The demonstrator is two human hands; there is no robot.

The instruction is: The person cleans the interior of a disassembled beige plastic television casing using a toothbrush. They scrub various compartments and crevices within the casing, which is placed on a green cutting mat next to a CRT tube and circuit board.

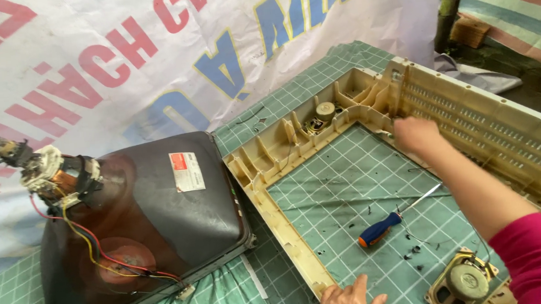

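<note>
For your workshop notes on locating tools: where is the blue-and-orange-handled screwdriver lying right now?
In the head view, the blue-and-orange-handled screwdriver lies on the green gridded mat inside the beige plastic television frame, lower right of centre, beneath the right forearm and near the loose round speaker.

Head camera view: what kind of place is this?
Probably a makeshift repair or salvage spot for old televisions. A bare picture tube lies beside an emptied cream plastic casing, with a screwdriver and a loose speaker on the green cutting mat.

White-and-red label on dark picture tube; lettered white banner behind
</note>
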